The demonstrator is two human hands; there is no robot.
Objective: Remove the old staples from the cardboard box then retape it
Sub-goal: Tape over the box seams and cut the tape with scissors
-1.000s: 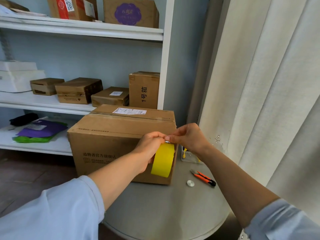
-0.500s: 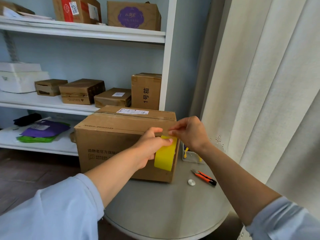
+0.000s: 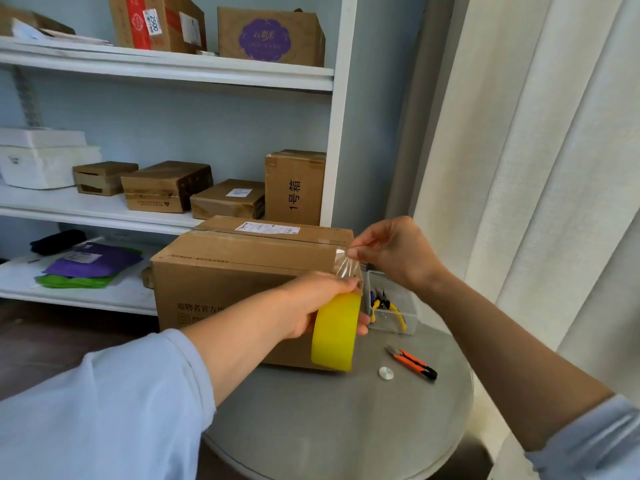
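Head view: the left hand (image 3: pixel 313 303) grips the yellow tape roll (image 3: pixel 335 332) against the cardboard box (image 3: pixel 242 271) on the round table (image 3: pixel 329 427), hiding the roll's core. The right hand (image 3: pixel 394 252) pinches the clear tape end (image 3: pixel 344 263) over the box's near top corner. The roll covers the box's lower corner.

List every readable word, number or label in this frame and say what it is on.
"1号箱": upright box on the middle shelf.
"2500": white sticker on the red-striped box, top shelf.
Purple emblem on the top-shelf box: too blurred to read.
Print and white label on the big box on the table: too small to read.
Labels on the flat shelf box and purple bag: unreadable.
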